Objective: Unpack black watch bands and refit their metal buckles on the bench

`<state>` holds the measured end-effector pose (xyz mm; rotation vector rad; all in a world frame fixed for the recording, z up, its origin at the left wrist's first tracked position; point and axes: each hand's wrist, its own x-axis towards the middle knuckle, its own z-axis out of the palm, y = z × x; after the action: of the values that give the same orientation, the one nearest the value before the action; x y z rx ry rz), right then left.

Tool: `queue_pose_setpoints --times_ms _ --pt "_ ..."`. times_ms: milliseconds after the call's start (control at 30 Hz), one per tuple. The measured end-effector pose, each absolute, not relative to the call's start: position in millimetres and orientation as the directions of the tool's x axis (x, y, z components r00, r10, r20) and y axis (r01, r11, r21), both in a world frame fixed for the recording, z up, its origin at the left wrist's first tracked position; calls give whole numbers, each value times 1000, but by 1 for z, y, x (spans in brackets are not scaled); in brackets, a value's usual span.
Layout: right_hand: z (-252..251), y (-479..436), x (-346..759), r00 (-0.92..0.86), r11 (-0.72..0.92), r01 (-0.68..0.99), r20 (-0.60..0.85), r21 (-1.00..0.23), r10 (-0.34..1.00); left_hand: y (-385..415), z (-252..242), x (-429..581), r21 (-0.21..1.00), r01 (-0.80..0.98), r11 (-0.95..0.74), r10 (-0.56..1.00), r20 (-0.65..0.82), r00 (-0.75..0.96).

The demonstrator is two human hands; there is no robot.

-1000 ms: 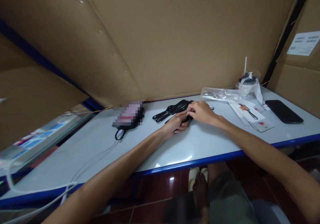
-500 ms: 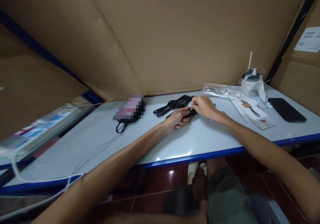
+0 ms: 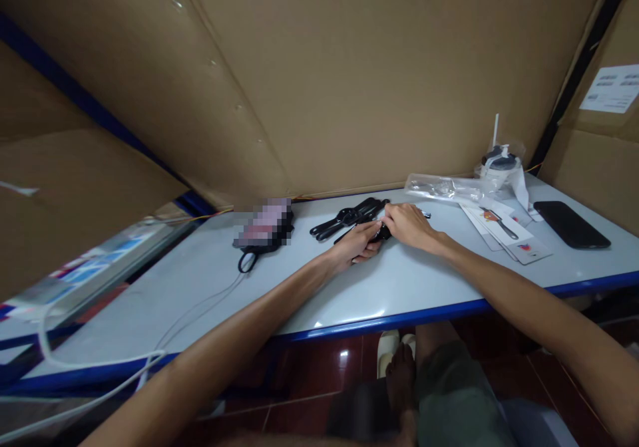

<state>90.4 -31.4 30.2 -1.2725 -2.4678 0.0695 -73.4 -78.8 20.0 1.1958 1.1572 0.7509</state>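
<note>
My left hand (image 3: 360,242) is closed around a black tool (image 3: 383,233), low over the table. Bent together, the fingers of my right hand (image 3: 407,225) press on the tool's far end, touching the left fingertips. Both hands cover most of the tool, so its exact kind cannot be made out. Just behind my left hand lie several black long-handled utensils (image 3: 339,221) in a small pile. A shiny metal bit (image 3: 425,214) pokes out beyond my right hand.
On the white table (image 3: 200,287), printed cards (image 3: 519,244) picturing a utensil lie right, near a black phone (image 3: 572,224). Clear plastic sleeves (image 3: 439,186) and a bagged cup (image 3: 499,164) stand behind. At left are a blurred-out device (image 3: 264,227) and a white cable (image 3: 94,364).
The view has shifted slightly. My right fingers have come down flatter over the tool, and more metal shows past them. My left hand keeps its hold.
</note>
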Motion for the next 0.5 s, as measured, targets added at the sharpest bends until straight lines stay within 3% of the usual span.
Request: queue_pose_setpoints --times_ms 333,500 --pt "38 -29 97 -604 696 633 346 -340 718 -72 13 -75 957 86 277 922 -290 257" --pt "33 -28 93 -605 703 636 359 -320 711 -76 18 -73 957 82 280 922 -291 253"
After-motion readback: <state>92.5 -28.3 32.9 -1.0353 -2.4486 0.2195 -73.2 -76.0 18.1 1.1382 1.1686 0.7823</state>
